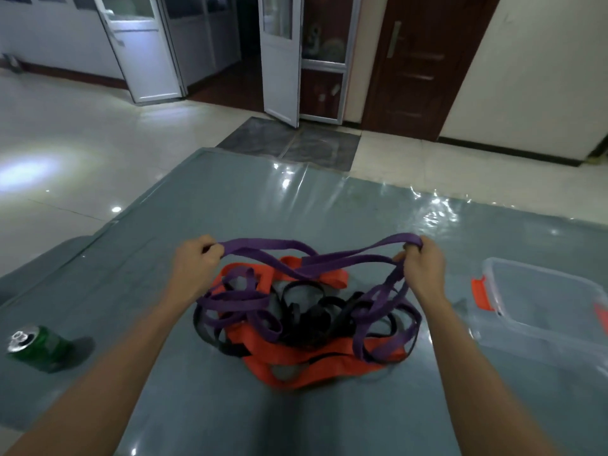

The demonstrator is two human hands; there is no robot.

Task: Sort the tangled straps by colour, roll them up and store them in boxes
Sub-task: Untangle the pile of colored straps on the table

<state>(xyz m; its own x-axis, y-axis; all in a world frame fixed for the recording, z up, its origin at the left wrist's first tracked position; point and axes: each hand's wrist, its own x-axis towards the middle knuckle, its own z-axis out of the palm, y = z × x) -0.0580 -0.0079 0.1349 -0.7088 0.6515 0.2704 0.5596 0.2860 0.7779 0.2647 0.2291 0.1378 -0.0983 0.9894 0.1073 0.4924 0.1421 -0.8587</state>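
Note:
A tangled heap of straps lies on the grey table (pixel 197 406) in front of me: a purple strap (pixel 296 255), a wide orange strap (pixel 296 360) and a thin black strap (pixel 312 314), all looped through one another. My left hand (pixel 197 261) grips one stretch of the purple strap above the heap's left side. My right hand (pixel 422 261) grips another stretch of it above the right side. Between the hands the purple strap hangs in slack loops, with more of it still woven into the pile. A clear plastic box (pixel 543 311) with orange latches stands open at the right.
A green drinks can (pixel 39 348) stands near the table's left front edge. The table is covered with a shiny clear sheet. Beyond its far edge is a tiled floor, with white glazed doors and a dark wooden door at the back.

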